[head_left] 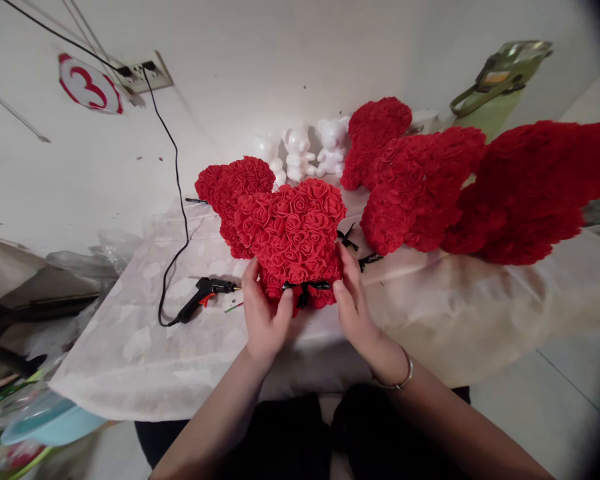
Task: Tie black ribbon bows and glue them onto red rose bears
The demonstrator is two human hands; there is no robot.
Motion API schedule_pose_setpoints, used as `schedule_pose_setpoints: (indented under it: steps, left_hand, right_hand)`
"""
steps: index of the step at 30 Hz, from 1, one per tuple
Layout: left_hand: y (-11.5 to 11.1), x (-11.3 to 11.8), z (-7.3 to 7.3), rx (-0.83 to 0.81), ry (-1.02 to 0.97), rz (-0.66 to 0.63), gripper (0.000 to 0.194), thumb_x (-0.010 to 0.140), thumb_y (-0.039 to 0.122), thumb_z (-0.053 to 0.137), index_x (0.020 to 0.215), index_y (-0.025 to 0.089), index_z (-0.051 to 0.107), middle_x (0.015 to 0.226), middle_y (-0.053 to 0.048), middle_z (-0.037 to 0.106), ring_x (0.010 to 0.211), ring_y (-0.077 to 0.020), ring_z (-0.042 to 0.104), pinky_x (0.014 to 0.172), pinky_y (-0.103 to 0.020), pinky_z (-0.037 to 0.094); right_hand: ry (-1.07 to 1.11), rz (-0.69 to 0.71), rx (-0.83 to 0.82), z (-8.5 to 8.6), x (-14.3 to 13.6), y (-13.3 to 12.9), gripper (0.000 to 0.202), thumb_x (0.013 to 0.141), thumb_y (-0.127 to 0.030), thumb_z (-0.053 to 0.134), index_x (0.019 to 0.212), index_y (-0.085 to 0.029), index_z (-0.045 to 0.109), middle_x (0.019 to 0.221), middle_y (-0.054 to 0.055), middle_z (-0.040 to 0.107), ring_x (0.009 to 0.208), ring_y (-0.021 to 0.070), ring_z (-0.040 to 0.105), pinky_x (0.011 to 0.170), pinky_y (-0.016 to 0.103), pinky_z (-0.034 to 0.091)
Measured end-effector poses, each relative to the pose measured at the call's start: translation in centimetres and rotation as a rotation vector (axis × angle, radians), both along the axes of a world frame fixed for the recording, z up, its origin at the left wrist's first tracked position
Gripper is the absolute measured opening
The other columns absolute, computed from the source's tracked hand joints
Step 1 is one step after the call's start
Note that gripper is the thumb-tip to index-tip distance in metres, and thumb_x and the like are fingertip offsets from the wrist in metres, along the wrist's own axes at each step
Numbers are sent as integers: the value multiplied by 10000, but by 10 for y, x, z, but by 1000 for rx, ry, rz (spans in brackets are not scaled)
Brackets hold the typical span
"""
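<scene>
Between my two hands stands a red rose bear (295, 230), its surface covered in red foam roses. A black ribbon bow (306, 287) lies across its front, below the head. My left hand (266, 313) wraps the bear's left side, with the thumb by the bow's left end. On the opposite side my right hand (353, 300) grips the bear, its thumb near the bow's right end. Fingers behind the bear are partly hidden. To the left, a black glue gun (204, 297) with an orange trigger lies on the cloth, its cord running up to the wall.
Another rose bear (235, 197) stands behind on the left; several more red ones (420, 187) line the right. White bear forms (300, 152) stand by the wall. Black ribbon pieces (370, 260) lie right of my hands. A green bottle (500, 87) is at the back right, a blue basin (53, 420) lower left.
</scene>
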State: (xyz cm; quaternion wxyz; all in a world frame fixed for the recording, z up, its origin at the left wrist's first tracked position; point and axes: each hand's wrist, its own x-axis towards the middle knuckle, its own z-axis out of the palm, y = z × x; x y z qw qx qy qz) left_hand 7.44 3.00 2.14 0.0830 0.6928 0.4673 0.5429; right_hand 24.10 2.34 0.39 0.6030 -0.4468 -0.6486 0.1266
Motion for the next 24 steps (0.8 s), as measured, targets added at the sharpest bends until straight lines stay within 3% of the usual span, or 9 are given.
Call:
schedule_pose_setpoints:
  steps: [5, 10, 14, 19, 24]
  left_hand:
    - [-8, -21, -23, -42, -8, -84, 763, 914, 430, 506, 1536, 222, 116, 1563, -174, 231, 1418, -315, 321, 1132, -507, 336]
    - [-11, -37, -45, -146, 19, -65, 769, 922, 429, 504, 1545, 223, 106, 1570, -171, 248, 1425, -311, 322, 1132, -510, 343]
    - [-10, -34, -41, -170, 153, -59, 807, 907, 445, 521, 1545, 192, 97, 1537, -190, 312, 1399, -316, 360, 1129, -527, 338]
    - [-7, -27, -30, -174, 253, -41, 735, 880, 472, 547, 1471, 135, 270, 1437, -203, 439, 1340, -322, 435, 1069, -507, 412]
    - [-6, -27, -30, -196, 283, 8, 706, 844, 484, 590, 1407, 127, 359, 1370, -197, 498, 1313, -328, 465, 1035, -492, 448]
  right_hand:
    - [144, -46, -81, -30, 12, 1, 520, 1022, -418, 202, 1521, -272, 193, 1574, 83, 274, 1443, 237, 290, 1125, 546, 349]
    - [201, -75, -168, -54, 15, 9, 537, 1026, -462, 172, 1497, -230, 283, 1517, 130, 383, 1409, 240, 356, 1116, 547, 345]
    - [192, -25, -176, -49, 12, 9, 542, 1023, -478, 174, 1468, -222, 349, 1481, 120, 442, 1392, 227, 384, 1142, 518, 319]
    - [133, 14, -178, -39, 9, 5, 523, 1016, -480, 222, 1423, -223, 424, 1439, 116, 486, 1372, 233, 405, 1152, 498, 314]
    - [98, -6, -159, -40, 8, 6, 529, 1009, -479, 236, 1411, -199, 436, 1431, 129, 488, 1370, 243, 407, 1150, 497, 321]
